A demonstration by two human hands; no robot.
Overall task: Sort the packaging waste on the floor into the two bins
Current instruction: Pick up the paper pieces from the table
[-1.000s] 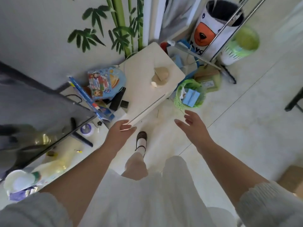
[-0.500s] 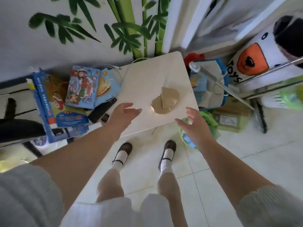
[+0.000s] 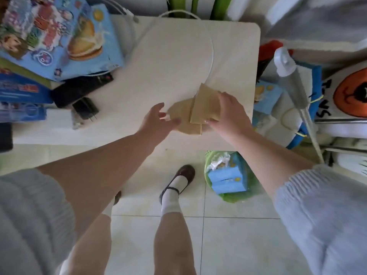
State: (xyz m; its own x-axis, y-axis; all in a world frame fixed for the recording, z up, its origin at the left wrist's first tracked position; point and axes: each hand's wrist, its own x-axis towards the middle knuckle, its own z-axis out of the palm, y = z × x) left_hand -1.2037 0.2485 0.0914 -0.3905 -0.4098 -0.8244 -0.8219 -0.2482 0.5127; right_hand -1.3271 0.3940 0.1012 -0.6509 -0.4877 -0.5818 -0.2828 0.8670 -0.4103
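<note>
Head view: right hand (image 3: 230, 114) grips brown cardboard (image 3: 206, 108); left hand (image 3: 156, 120) spread beside it; bin (image 3: 325, 100) reads "TOYS".

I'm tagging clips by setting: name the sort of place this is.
Probably a room in a home: tiled floor, a small white table with brown paper pieces, a cartoon snack bag, and a green basket beside it.

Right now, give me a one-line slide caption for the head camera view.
Both hands reach brown cardboard pieces on a white table: right hand gripping, left hand open beside them; green bin below.
</note>
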